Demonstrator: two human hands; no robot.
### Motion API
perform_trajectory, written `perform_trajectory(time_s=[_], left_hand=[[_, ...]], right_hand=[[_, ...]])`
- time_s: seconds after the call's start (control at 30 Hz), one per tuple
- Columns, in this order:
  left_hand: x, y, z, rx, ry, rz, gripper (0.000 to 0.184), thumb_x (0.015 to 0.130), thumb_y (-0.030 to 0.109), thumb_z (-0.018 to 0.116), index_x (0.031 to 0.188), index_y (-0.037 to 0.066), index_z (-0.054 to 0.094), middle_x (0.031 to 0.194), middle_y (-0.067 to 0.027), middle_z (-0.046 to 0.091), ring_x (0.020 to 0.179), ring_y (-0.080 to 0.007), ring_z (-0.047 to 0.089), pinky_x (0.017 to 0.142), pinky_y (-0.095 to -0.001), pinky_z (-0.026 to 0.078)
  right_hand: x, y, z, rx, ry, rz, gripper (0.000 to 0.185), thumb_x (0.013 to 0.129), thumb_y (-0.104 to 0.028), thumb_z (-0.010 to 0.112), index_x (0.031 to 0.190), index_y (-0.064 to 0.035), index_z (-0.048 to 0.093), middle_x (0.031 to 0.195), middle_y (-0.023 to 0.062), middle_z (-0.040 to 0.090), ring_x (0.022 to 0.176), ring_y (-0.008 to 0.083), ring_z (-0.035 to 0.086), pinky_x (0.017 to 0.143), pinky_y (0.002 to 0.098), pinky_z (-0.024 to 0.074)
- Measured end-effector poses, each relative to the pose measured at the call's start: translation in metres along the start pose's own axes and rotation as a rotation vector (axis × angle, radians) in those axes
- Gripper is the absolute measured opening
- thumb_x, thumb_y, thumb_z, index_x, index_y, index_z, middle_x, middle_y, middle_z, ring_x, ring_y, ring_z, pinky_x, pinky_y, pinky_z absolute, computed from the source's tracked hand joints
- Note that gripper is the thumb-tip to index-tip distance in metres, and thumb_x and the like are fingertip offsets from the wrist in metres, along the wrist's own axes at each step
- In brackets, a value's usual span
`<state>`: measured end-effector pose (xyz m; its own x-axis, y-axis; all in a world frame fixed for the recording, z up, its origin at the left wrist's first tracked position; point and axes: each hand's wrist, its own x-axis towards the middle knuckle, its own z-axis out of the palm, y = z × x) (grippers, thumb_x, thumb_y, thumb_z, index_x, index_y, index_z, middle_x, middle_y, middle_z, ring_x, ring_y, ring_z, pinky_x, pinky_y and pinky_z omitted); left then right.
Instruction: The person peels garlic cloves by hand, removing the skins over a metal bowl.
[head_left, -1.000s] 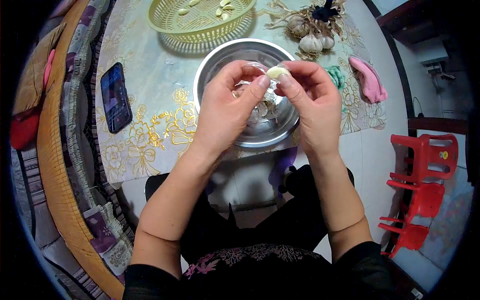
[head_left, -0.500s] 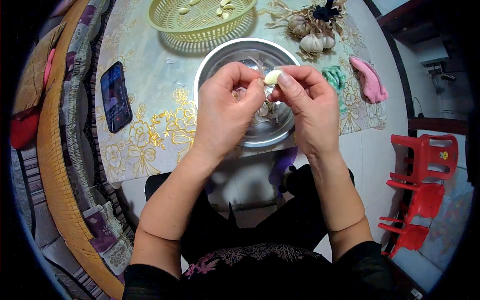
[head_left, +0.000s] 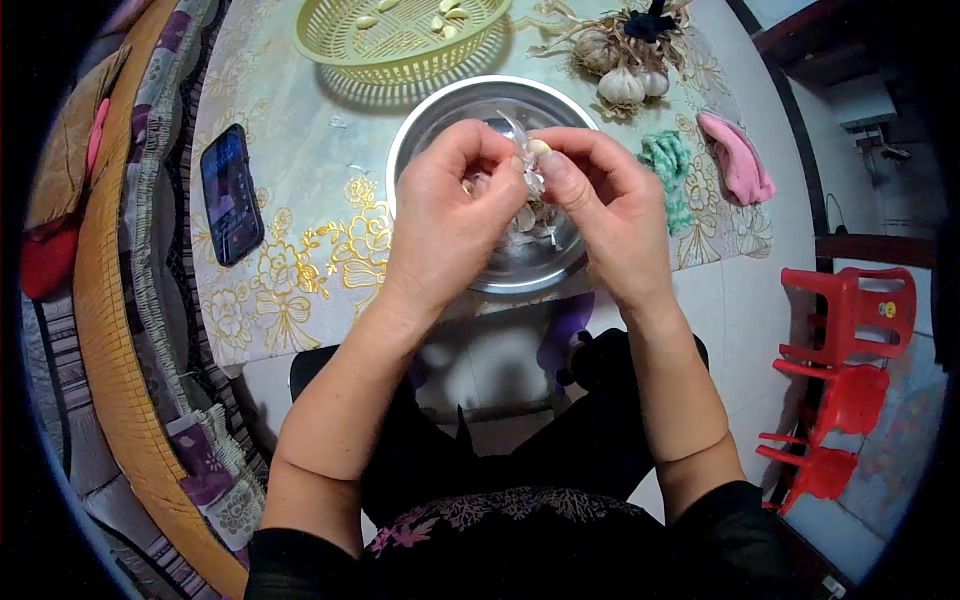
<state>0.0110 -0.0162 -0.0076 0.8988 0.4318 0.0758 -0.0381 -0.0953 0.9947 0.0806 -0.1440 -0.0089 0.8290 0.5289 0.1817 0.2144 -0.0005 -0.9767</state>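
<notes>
Clove in work: garlic clove point(head_left: 541, 147) at the right fingertips, above the steel bowl point(head_left: 530, 277).
Left hand point(head_left: 455, 205): fingers pinched together, papery skin point(head_left: 516, 127) caught at the tips.
Right hand point(head_left: 618, 205): thumb and forefinger closed on the clove.
Done: several bare cloves point(head_left: 450, 17) in the green basket point(head_left: 400, 73); loose skins point(head_left: 527, 218) in the bowl.
Left: whole garlic bulbs point(head_left: 623, 88), bunched on the counter point(head_left: 300, 150), unbroken; clove in hand, bareness unclear.
Hidden: most of the clove, behind fingers; other curled fingers' contents, cannot tell.
Cut off: basket's far rim, top edge.
</notes>
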Motion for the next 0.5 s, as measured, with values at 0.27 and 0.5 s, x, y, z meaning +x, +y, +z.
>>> perform_trajectory(time_s=[0.27,0.5], left_hand=[[-0.002,0.003,-0.002,-0.252,-0.033,-0.081,0.005,0.080,0.006,0.054,0.081,0.001,0.056,0.069,0.0019,0.052,0.061,-0.0036,0.045,0.055,-0.0186,0.037],[0.002,0.007,-0.003,-0.395,-0.005,-0.169,0.011,0.085,0.012,0.053,0.081,0.002,0.057,0.068,0.0015,0.054,0.053,-0.0037,0.041,0.047,-0.0175,0.032]], right_hand=[[0.002,-0.005,-0.008,0.442,0.040,0.250,0.024,0.095,-0.019,0.049,0.099,0.0014,0.059,0.086,0.0080,0.064,0.068,0.0107,0.061,0.063,0.0211,0.0494],[0.006,-0.004,-0.013,0.569,0.076,0.294,0.024,0.096,-0.021,0.046,0.103,0.0007,0.055,0.088,0.0126,0.065,0.067,0.0125,0.063,0.060,0.0211,0.0514]])
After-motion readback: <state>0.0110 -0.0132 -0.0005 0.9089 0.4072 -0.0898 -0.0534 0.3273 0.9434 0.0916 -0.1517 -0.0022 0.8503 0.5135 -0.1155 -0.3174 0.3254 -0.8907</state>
